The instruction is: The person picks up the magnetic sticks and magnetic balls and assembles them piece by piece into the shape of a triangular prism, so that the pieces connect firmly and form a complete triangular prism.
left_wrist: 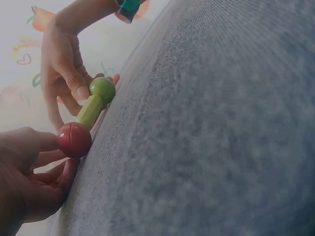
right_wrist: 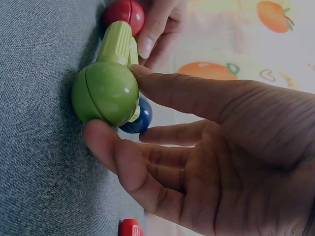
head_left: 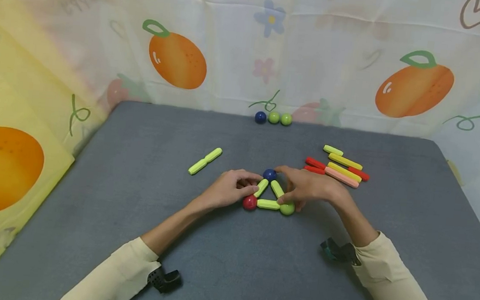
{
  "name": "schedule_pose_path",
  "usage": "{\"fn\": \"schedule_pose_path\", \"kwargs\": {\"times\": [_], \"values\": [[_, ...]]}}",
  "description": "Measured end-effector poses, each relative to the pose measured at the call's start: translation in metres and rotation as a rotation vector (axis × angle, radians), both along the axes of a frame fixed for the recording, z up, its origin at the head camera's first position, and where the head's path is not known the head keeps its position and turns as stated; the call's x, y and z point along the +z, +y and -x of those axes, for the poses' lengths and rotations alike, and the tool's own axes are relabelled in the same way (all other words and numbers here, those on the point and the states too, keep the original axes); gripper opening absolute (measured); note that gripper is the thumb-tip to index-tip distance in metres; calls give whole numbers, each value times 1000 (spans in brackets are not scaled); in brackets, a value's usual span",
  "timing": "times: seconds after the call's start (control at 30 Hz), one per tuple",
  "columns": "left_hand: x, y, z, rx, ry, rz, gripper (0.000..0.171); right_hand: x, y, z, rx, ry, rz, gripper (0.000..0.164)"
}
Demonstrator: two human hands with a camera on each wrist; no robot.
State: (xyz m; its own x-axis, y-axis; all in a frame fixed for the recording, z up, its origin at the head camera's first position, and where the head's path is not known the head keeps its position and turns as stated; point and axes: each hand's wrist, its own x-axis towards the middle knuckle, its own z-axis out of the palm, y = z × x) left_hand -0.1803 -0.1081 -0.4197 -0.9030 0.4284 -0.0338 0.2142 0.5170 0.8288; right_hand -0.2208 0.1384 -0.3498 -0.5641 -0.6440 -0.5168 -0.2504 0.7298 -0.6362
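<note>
A triangle of light green rods and balls lies on the grey table. Its corners are a blue ball, a red ball and a green ball; a ribbed rod forms the near side. My left hand holds the triangle's left side, thumb by the red ball. With my right hand I grip the green ball between thumb and curled fingers, as the right wrist view shows, while the index finger reaches the blue ball. The far rods are partly hidden in both wrist views.
Two light green rods lie end to end at the left. Right of the triangle is a group of red, yellow and pink rods. Loose blue and green balls sit at the table's back edge, before a printed curtain.
</note>
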Motion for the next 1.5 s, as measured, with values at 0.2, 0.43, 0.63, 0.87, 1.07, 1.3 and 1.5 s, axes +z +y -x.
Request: {"fn": "schedule_pose_path", "kwargs": {"times": [0.2, 0.43, 0.63, 0.87, 1.07, 1.3, 1.5], "values": [[0, -13, 11, -201, -37, 3, 37, -2, 1, 2, -8, -1, -16, 86], [3, -22, 14, -371, 81, 102, 43, -2, 2, 4, -5, 18, -56, 86], [-5, -22, 14, -326, 122, 58, 30, 11, 18, 9, -63, 80, -18, 72], [-18, -20, 13, -226, 204, 40, 29, 35, 64, 18, -225, 412, -11, 48], [-22, -20, 12, -191, 266, 49, 31, 39, 88, 25, -236, 438, -82, 45], [-25, -21, 12, -190, 301, 58, 32, 23, 81, 32, -93, 519, -38, 35], [-26, -20, 12, -190, 329, 69, 32, -2, 64, 38, 56, 613, -5, 22]]}}
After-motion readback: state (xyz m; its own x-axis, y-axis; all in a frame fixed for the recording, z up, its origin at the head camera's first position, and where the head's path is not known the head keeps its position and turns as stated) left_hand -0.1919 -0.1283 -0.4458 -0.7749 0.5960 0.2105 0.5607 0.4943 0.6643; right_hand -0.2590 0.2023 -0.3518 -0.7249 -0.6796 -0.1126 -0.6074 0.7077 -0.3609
